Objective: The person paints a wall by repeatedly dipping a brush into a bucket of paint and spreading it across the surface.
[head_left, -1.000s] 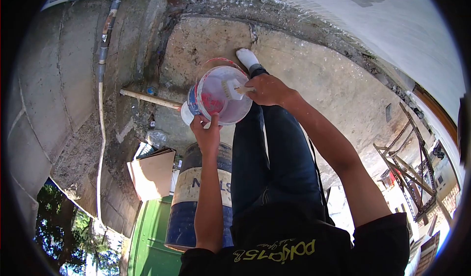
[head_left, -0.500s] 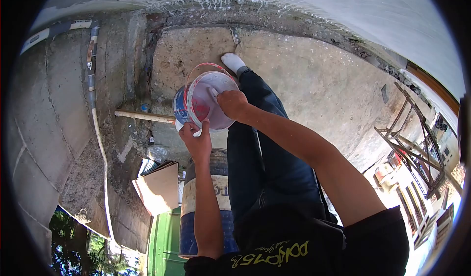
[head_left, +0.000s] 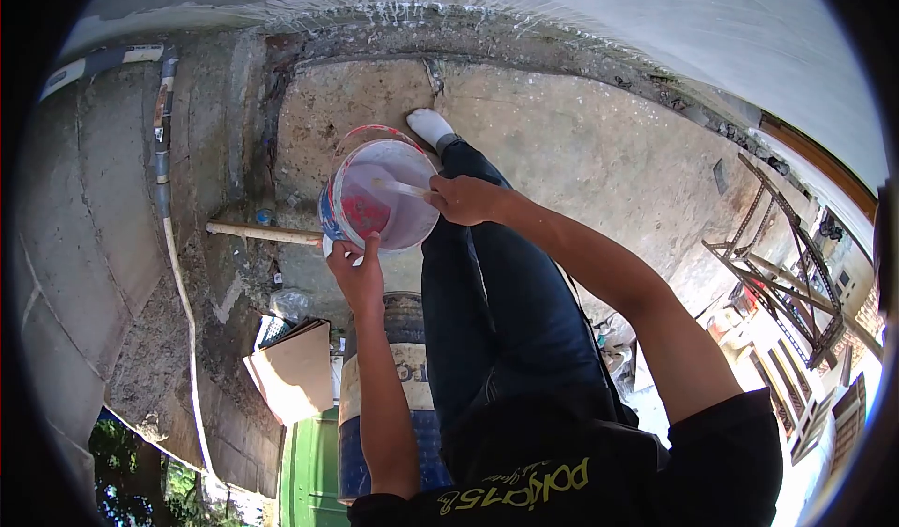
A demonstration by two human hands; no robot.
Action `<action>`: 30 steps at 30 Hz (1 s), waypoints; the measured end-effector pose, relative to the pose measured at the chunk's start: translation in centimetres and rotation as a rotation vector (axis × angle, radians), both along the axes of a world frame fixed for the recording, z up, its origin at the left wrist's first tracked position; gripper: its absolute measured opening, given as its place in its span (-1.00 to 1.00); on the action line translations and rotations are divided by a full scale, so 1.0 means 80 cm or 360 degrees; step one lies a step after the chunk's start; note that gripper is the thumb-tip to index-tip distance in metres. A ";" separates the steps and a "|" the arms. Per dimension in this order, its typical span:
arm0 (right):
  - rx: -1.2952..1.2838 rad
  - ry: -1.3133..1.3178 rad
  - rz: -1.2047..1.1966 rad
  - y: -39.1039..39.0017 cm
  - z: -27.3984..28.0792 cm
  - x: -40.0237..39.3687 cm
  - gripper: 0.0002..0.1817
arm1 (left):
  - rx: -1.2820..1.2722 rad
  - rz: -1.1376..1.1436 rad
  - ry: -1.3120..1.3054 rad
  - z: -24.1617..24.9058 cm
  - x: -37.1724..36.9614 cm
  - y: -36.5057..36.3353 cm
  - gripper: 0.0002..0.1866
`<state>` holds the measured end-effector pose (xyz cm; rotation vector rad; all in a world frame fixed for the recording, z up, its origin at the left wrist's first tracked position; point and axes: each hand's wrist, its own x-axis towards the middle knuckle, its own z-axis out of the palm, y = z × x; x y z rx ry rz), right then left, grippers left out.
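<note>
A paint bucket (head_left: 405, 223) with a red-edged rim and blue marks outside is tilted so that its mouth faces me. Inside are white smears and a red patch. My left hand (head_left: 358, 276) grips the bucket's lower rim, thumb over the edge and fingers around the outside. In my right hand (head_left: 465, 199), closed at the bucket's right side, is a pale flat stick (head_left: 405, 188) that reaches into the bucket. The far end of the stick lies against the whitish inside. A red-and-white handle (head_left: 379, 129) arches over the bucket's far side.
Below the bucket stands a blue and white drum (head_left: 398, 357), beside a folded cardboard sheet (head_left: 292, 370). A wooden pole (head_left: 262, 233) lies to the left, near a pipe (head_left: 178, 274). A metal frame (head_left: 782, 265) stands right; a grey-white wall (head_left: 712, 31) runs along the top.
The bucket and both hands have shifted slightly left in view, as has the whole scene. My right hand has drawn back toward the rim, and more of the stick shows.
</note>
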<state>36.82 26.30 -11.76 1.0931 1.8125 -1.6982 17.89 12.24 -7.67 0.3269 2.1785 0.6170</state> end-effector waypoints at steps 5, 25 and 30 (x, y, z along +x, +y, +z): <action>0.0419 0.0067 -0.0108 -0.019 0.006 0.028 -0.73 | 0.0028 0.0024 -0.0030 0.002 -0.003 0.000 -0.59; 0.0941 0.0201 -0.0186 -0.019 0.025 0.064 -0.73 | 0.0216 -0.0031 0.0041 0.022 0.031 0.039 -0.61; 0.0877 0.0211 -0.0399 -0.013 0.017 0.082 -0.72 | 0.0143 -0.0153 -0.0018 0.004 0.038 0.046 -0.60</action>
